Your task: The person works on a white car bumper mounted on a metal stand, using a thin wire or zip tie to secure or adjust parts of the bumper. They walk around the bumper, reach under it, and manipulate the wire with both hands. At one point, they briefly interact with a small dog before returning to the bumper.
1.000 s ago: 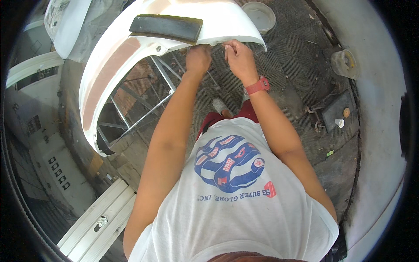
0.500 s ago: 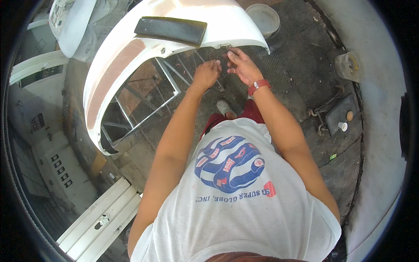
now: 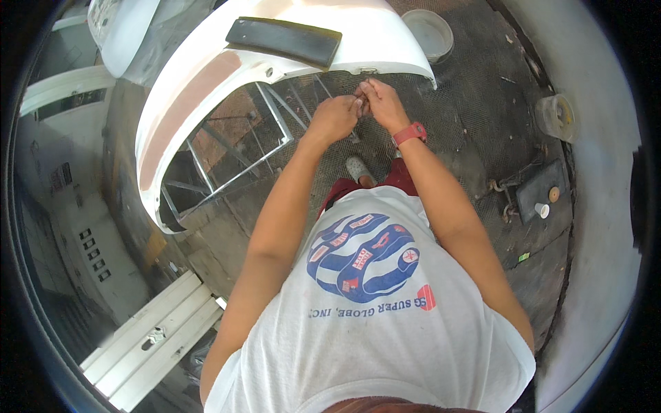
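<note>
My left hand (image 3: 334, 118) and my right hand (image 3: 383, 104) meet just in front of a curved white car body panel (image 3: 368, 41). The fingers of both are closed and pressed together at the tips. Whatever is between them, if anything, is too small or hidden to make out. Across the top of the panel lies a dark flat rectangular block (image 3: 284, 43) with a yellowish edge, touched by neither hand. A dull reddish-brown patch (image 3: 189, 117) runs along the panel's left side. Under the panel, a metal frame stand (image 3: 275, 113) shows.
Beyond the panel's right end stands a round pale bucket (image 3: 428, 34). Along the right wall are a clear plastic tub (image 3: 555, 118) and a dark board (image 3: 537, 187) with a small white cup (image 3: 542, 210). A white slatted bench (image 3: 155, 337) is at lower left.
My two hands, apart a moment ago, have come together at the fingertips. The right hand's fingers have closed. The whole view has shifted slightly; the block still lies on the panel.
</note>
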`<state>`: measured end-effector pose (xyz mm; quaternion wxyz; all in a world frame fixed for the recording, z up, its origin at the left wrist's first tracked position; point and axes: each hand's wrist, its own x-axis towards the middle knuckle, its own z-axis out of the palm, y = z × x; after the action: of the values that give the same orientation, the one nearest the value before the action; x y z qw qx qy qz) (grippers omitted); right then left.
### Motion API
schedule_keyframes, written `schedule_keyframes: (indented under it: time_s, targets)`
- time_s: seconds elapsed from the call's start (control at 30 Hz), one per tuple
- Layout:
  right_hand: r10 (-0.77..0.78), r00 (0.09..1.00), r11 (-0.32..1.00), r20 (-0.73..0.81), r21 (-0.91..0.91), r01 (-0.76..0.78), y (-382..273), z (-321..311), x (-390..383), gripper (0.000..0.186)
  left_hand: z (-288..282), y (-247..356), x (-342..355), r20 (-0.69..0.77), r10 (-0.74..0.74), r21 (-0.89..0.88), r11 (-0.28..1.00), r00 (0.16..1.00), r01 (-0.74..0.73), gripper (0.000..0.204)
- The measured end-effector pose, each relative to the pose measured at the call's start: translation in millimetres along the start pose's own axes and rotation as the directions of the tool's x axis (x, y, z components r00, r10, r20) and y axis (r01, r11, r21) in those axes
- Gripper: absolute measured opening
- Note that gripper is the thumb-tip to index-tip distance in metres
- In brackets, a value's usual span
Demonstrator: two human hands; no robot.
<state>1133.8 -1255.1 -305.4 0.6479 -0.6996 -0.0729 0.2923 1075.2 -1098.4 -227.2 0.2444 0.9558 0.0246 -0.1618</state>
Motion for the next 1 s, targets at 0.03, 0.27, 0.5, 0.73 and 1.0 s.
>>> schedule_keyframes:
  time_s: [0.03,0.27,0.5,0.73,1.0]
  targets:
    - [-0.013,1.0,0.999,0.0,0.038,0.013,-3,2,-5,0.034,0,0,-1,0.082,-0.007,-0.085,0.996,0.997,0.014,0.04]
    - [-0.124,0.977,0.991,-0.174,0.026,0.13,34,7,-46,0.031,22,-20,16,0.311,-0.006,-0.827,0.491,0.95,0.274,0.037]
    - [-0.253,0.96,0.929,-0.123,-0.307,0.205,53,23,-61,0.026,44,-37,16,0.22,0.046,-0.897,0.402,0.974,0.184,0.032]
    - [-0.185,0.982,0.973,0.032,-0.138,0.188,64,4,-43,0.024,54,-27,33,0.087,0.052,-0.914,0.401,0.995,0.059,0.029]
    - [0.13,0.988,0.907,0.09,0.392,-0.155,71,24,-43,0.024,33,2,16,-0.187,-0.068,-0.546,0.837,0.98,-0.046,0.028]
